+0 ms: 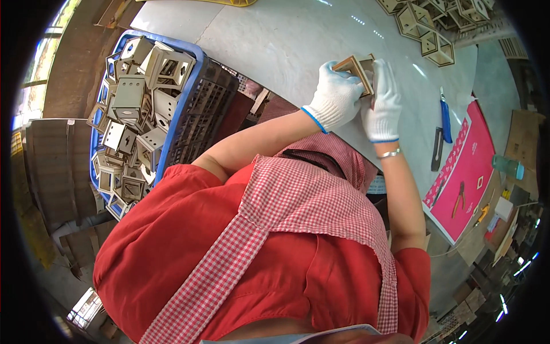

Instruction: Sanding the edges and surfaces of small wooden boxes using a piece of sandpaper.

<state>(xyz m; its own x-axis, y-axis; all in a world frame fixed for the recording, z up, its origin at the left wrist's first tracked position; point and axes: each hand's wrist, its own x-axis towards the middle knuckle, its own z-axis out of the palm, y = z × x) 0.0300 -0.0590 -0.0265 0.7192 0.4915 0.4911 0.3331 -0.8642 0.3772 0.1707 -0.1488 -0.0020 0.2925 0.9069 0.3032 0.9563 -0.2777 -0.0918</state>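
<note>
A small wooden box frame (365,85) with open sides is held above the pale worktable, between my two gloved hands. My left hand (333,96), in a white knit glove with a blue cuff edge, has its fingers wrapped round the left side of the frame. Against the frame's right side lies my right hand (382,103), gloved the same way, its fingers stretched upward along the wood and its thumb side pressed to it. Part of the frame is hidden behind the gloves.
To my left, a blue crate (197,63) is heaped with similar wooden boxes. More boxes (415,26) stand at the table's far right. A blue-handled utility knife (446,120) and a dark flat strip (437,149) lie beside a pink sheet (467,172) bearing pliers (459,199).
</note>
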